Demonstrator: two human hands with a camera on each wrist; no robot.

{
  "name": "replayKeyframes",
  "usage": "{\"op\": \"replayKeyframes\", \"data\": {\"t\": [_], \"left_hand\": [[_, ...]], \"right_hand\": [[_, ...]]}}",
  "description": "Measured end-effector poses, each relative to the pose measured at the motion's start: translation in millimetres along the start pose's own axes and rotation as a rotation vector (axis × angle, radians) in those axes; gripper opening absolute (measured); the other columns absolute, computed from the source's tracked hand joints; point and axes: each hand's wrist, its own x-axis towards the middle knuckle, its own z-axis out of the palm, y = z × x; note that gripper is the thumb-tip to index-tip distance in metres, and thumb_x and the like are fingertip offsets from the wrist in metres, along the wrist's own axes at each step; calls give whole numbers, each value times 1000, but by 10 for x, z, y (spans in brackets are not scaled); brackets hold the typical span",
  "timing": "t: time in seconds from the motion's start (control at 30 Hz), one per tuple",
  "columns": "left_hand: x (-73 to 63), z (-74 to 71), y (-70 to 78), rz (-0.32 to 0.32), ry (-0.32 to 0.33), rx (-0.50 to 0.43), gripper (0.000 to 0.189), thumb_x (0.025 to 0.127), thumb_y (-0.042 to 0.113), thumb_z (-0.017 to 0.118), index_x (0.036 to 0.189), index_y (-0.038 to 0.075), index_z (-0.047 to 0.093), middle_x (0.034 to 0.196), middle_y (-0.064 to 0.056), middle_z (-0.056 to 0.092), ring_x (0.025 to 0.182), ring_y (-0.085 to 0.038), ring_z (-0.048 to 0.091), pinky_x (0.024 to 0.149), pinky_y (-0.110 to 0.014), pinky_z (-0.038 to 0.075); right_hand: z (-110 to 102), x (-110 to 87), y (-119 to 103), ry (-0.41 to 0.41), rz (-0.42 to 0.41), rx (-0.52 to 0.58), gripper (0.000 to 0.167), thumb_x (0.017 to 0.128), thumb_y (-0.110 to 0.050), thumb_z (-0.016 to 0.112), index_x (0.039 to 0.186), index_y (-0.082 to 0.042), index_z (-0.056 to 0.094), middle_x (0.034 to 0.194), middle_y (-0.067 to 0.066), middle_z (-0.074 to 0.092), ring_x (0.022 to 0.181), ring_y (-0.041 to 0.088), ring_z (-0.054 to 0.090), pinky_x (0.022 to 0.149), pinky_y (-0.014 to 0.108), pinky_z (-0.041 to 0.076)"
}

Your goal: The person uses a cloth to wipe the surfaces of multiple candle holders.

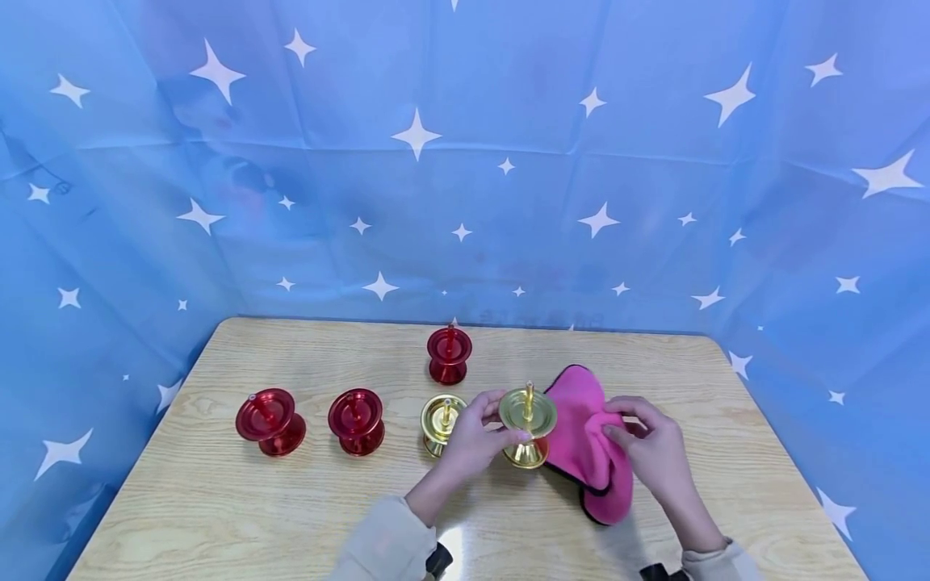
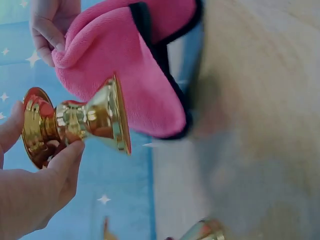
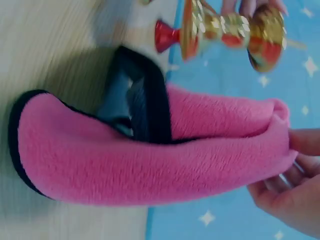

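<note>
Holding the gold stand (image 1: 527, 425) by its upper stem, my left hand (image 1: 472, 440) is pinching it between thumb and fingers; whether its base is touching the table (image 1: 218, 500) I cannot tell. Just beside it, my right hand (image 1: 654, 452) is pinching a fold of the pink cloth (image 1: 584, 448). A second gold stand (image 1: 441, 421) and three red stands (image 1: 356, 420) are standing farther left.

A shiny gold candle holder (image 1: 528, 426) with a flared base, narrow stem and spiked dish is held upright just above the wooden table. Just beside it, a folded pink black-edged cloth (image 1: 587, 442) is lifted at one end.
</note>
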Motion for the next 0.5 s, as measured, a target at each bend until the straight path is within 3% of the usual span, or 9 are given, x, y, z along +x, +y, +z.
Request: {"op": "replayKeyframes", "data": {"t": [0.27,0.5], "left_hand": [[87,126,-345,-5,54,-2,60,71,-2,75,122,-10,45,109,-20,58,97,-33,57,84,-42,49],[120,174,-450,-7,85,46,59,69,-1,76,120,-7,47,109,-18,60,97,-29,58,82,-34,50]], "right_hand": [[-158,21,240,55,133,-81,20,73,9,69,91,3,65,95,10,63,77,-6,53,64,11,47],[-172,16,318,48,154,-97,21,74,8,69,94,3,65,93,9,64,78,-7,51,63,10,47]]}}
